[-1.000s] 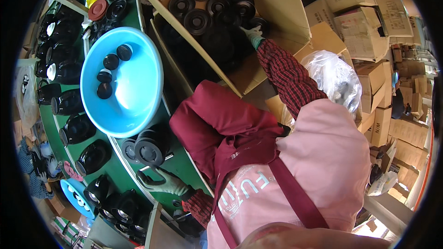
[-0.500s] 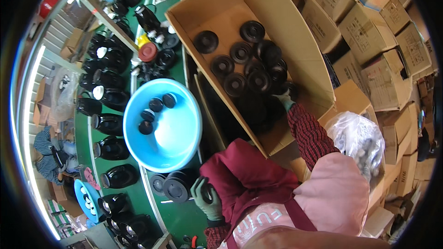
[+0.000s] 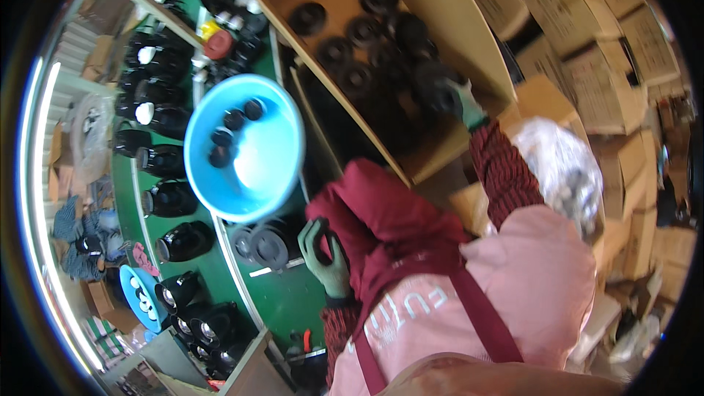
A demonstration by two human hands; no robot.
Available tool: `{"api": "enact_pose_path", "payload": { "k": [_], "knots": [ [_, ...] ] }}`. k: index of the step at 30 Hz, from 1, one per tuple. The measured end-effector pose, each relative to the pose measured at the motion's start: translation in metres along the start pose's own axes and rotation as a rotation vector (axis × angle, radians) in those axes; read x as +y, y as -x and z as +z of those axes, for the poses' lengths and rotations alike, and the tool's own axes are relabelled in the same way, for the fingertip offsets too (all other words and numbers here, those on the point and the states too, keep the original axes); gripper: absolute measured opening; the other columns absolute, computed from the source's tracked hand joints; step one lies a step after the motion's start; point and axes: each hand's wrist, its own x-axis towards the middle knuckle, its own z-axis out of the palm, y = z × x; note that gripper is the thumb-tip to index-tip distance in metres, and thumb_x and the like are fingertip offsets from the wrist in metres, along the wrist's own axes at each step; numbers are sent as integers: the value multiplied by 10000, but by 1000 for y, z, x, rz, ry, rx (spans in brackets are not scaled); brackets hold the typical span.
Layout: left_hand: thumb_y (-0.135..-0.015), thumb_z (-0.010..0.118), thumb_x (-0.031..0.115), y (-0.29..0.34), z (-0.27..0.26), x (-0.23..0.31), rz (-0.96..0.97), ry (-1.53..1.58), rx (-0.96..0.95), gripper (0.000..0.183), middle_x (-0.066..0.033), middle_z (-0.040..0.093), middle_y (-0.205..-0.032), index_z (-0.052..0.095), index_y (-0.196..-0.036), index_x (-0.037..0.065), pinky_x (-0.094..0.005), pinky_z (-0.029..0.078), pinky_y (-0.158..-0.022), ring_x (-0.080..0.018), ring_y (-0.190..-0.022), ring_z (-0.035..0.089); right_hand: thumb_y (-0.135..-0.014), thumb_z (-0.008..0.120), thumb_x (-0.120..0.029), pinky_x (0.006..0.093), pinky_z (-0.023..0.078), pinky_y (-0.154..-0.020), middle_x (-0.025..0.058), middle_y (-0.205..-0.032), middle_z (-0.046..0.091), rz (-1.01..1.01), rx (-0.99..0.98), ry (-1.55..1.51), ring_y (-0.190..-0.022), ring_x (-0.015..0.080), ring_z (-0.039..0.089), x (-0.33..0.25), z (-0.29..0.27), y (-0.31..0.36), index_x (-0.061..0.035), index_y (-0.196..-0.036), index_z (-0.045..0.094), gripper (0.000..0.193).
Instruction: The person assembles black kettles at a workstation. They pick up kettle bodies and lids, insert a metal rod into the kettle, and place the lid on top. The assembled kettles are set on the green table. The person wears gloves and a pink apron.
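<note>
My right hand, in a light green glove, is inside the large cardboard box. Its fingers grip the rim of a round black lid, which is blurred by motion. More black lids with raised centres lie loose in the box beside and beyond it. My left hand, gloved alike, rests against my maroon apron at the table's edge. Its fingers curl round something dark that I cannot make out. Just left of that hand, black discs like the lids stand on the green table.
A blue basin with several small black round caps stands on the table. Rows of glossy black jugs line its far left side. Stacked cartons and a clear plastic bag crowd the right. Red-handled tool near the table's front.
My right hand has taken hold of a black lid and lifted it up from the others. The whole view has shifted, with the scene sitting higher. My left hand keeps its curled pose.
</note>
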Motion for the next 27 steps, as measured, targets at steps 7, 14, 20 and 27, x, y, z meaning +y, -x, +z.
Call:
{"api": "enact_pose_path", "payload": {
  "k": [7,14,20,27],
  "knots": [
    [-941,739,22,-2,36,24,-388,813,-330,949,-141,377,-1675,187,-1710,104,-451,431,-1182,-296,-1494,438,-1037,666,-189,467,540,-1090,91,-1458,636,178,-234,-180,-1287,240,643,26,200,173,-91,-1502,559,487],
    [-1017,736,221,18,-15,29,-334,765,-223,832,-177,419,-1649,265,-1666,-3,-414,354,-1247,-272,-1501,447,-1031,680,-135,370,528,-1104,93,-1417,637,520,-368,229,-1273,196,626,123,288,254,-25,-1550,486,565],
    [-958,807,136,76,-55,-11,-321,429,289,638,-131,629,-1405,522,-1510,-13,-363,509,-1082,-240,-1303,607,-1022,686,-146,350,532,-1076,97,-1417,610,639,-528,478,-1282,203,623,158,356,292,-29,-1508,516,528],
    [-793,856,108,120,-76,-42,92,-382,475,618,-125,688,-1238,662,-1377,49,-441,517,-1003,-346,-1101,650,-1022,709,-192,368,546,-1055,110,-1322,686,264,-649,896,-1253,234,661,166,334,304,-26,-1427,616,447]
  ]
}}
